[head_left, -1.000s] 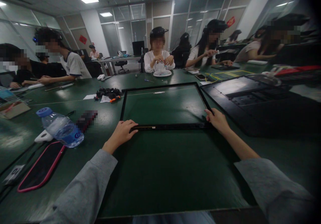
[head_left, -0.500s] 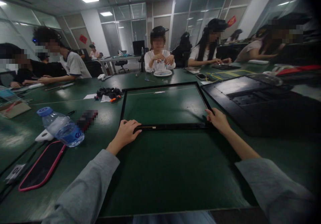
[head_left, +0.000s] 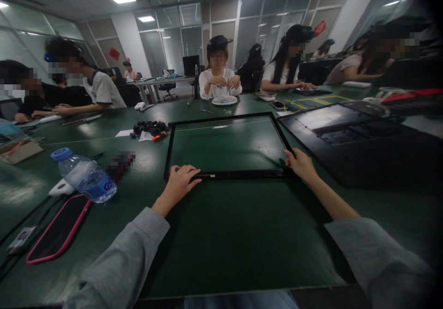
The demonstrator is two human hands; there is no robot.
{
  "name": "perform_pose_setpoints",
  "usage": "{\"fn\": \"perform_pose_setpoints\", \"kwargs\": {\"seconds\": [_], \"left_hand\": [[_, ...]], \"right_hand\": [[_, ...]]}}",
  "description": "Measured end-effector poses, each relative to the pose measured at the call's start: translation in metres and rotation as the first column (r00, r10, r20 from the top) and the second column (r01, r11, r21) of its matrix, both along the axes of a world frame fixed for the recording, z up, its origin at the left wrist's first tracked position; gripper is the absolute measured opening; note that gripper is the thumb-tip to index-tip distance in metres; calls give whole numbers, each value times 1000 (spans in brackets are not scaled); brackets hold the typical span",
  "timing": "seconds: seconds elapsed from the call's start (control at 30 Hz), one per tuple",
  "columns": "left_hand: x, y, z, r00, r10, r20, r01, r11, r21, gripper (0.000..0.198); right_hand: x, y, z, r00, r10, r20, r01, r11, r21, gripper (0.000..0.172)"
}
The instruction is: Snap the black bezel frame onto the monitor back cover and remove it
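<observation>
A thin black rectangular frame (head_left: pixel 242 174) lies flat on the green table (head_left: pixel 224 235) in front of me. My left hand (head_left: pixel 182 180) rests on its near edge close to the near-left corner, fingers laid over the bar. At the near-right corner my right hand (head_left: pixel 299 165) has its fingers closed round the frame. Both forearms wear grey sleeves.
To the left lie a water bottle (head_left: pixel 85 176), a pink-cased phone (head_left: pixel 55 230) and a white object (head_left: pixel 60 188). A large black panel (head_left: pixel 346 133) sits to the right. Small black parts (head_left: pixel 148 128) lie beyond the frame. Several people work around the table's far side.
My left hand has slid to the right along the frame's near edge. The frame's left side has shifted slightly left. My right hand has stayed at the right corner.
</observation>
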State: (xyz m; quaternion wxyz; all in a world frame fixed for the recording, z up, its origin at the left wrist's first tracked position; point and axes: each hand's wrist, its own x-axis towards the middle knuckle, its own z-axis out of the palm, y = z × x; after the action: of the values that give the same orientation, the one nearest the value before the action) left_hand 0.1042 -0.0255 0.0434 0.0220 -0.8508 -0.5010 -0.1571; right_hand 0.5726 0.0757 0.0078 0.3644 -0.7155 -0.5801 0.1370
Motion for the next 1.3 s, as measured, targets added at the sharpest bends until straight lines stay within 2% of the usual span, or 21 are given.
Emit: {"fn": "perform_pose_setpoints", "kwargs": {"seconds": [0.47, 0.63, 0.93, 1.3], "left_hand": [[9, -5, 1, 998, 48, 30, -47, 999, -16, 34], [15, -5, 0, 998, 33, 52, -31, 999, -34, 41], [27, -10, 5, 997, 65, 50, -63, 997, -43, 33], [9, -4, 1, 996, 25, 81, -15, 993, -120, 41]], "right_hand": [[1, 0, 0, 1000, 9, -3, -9, 1000, -10, 29], [4, 3, -4, 1000, 8, 7, -8, 1000, -5, 29], [7, 7, -10, 1000, 18, 18, -18, 1000, 2, 30], [8, 7, -10, 1000, 24, 5, -24, 1000, 4, 30]]}}
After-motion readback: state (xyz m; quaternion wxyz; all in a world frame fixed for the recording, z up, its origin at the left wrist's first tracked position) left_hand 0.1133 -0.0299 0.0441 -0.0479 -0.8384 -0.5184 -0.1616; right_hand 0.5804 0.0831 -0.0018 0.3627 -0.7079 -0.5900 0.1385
